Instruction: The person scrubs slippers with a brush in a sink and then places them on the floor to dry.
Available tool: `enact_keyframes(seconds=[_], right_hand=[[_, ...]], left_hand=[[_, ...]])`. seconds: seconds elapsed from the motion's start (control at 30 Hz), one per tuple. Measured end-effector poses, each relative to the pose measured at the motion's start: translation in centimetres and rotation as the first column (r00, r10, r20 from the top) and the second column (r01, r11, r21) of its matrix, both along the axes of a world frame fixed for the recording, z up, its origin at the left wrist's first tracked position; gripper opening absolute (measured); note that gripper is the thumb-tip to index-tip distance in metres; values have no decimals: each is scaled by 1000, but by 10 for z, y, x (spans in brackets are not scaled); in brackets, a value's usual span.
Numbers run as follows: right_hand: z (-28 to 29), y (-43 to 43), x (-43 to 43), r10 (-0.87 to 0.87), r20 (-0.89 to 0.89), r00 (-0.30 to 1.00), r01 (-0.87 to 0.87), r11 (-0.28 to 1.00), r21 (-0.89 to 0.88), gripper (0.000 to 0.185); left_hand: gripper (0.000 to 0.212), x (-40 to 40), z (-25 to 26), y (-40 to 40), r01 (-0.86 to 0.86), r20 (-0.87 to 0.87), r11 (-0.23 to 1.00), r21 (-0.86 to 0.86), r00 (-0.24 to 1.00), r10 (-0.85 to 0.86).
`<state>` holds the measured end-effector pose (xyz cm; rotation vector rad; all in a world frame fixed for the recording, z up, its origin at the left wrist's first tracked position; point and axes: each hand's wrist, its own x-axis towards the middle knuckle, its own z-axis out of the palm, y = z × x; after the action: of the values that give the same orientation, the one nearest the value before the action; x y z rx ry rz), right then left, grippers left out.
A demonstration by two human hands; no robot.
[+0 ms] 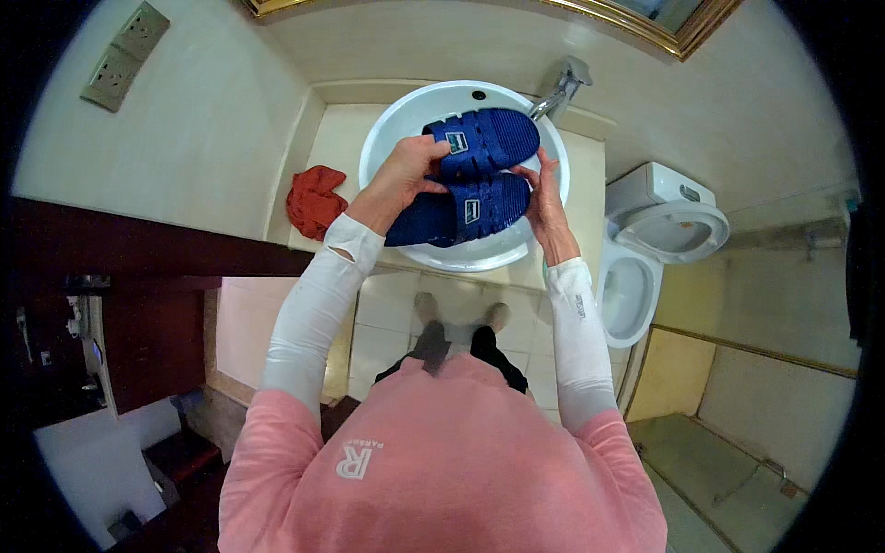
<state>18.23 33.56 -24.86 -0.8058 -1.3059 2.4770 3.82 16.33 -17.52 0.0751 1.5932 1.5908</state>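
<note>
Two blue rubber slide slippers are held side by side over the white oval washbasin (377, 155), toes to the right. The farther slipper (508, 138) reaches almost to the tap's spout. The nearer slipper (494, 200) shows its whole strap, with its heel end past the basin's left rim. My left hand (408, 169) grips both between thumb and fingers at their inner edges. At the toe ends, my right hand (546, 197) touches the slippers with its fingertips. The fingers of both hands are partly hidden by the slippers.
A chrome tap (563, 86) stands at the basin's back right. On the cream counter (339, 135) lies a crumpled red-orange cloth (316, 202) to the left. A toilet (632, 276) with raised lid is at the right; a gold-framed mirror (650, 31) hangs above.
</note>
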Motion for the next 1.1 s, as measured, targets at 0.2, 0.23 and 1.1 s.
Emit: enact_keyframes(seconds=[0.2,0.23,1.1], right_hand=[[-24,-24,-13,-221,216,951,33,768,639,53],[-34,-21,-9,-264,282,922,4,735,678,52],[-44,-72,-2,-524,-48,851,518,819,247,43]], left_hand=[[17,17,-45,-4,-8,-205,996,-87,979,-10],[17,23,-45,1,-3,-234,996,-93,972,-19],[88,115,-62,-52,-388,-797,897,-211,600,72]])
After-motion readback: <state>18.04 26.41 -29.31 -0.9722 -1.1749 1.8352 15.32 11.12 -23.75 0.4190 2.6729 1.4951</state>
